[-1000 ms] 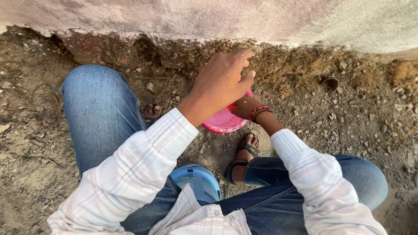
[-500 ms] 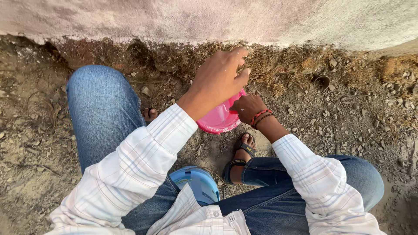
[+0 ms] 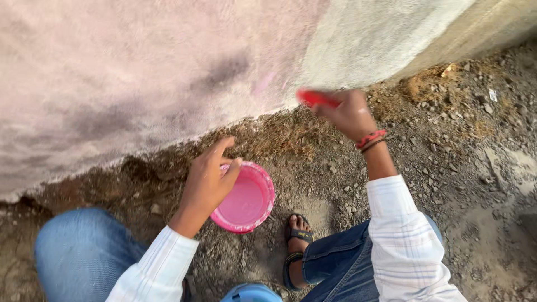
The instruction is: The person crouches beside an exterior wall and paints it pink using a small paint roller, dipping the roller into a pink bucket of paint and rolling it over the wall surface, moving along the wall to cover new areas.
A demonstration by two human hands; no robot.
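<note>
My left hand (image 3: 207, 182) grips the rim of a small pink bowl (image 3: 246, 201) filled with pink liquid, held just above the dirt ground. My right hand (image 3: 348, 112) is raised toward the base of the wall and is closed on a red-handled tool (image 3: 314, 98), blurred by motion; its working end is hard to make out. The wall (image 3: 168, 72) in front of me is rough plaster with a pale pink tint on the left and lighter plaster on the right. Both arms wear a white checked shirt; a red band circles my right wrist.
I squat on stony brown soil (image 3: 458, 145). My blue-jeaned knees (image 3: 84, 251) flank a sandalled foot (image 3: 296, 246). A blue rounded object (image 3: 251, 292) lies at the bottom edge between my legs. A trench of dug earth runs along the wall's foot.
My right hand has come out from the bowl and risen toward the wall with the red tool. The view has tilted upward, showing more wall. My left hand now holds the bowl's rim from the side.
</note>
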